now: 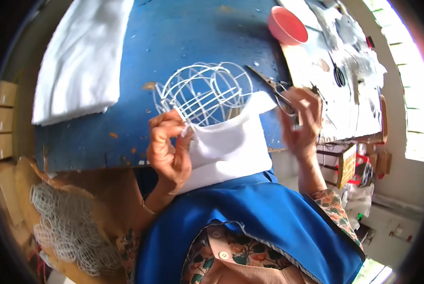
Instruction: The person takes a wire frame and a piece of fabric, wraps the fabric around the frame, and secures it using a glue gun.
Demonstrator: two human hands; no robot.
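A white wire frame (207,92) with rounded loops rests on the blue table's near part, with white cloth (228,149) lying along its near edge and over my lap. My left hand (169,146) is closed in a pinch at the frame's left corner, gripping the edge of the white cloth. My right hand (304,118), a little blurred, has its thumb and fingers apart beside the handles of a pair of scissors (268,83). The scissors' blades point to the upper left, and the hand partly covers the handles.
Folded white cloth (86,57) lies on the blue table (174,33) at left. A pink bowl (287,26) stands at the back right, near black-handled scissors (339,75) and plastic bags (351,31). Many wire frames (72,227) fill a cardboard box (105,201) at lower left.
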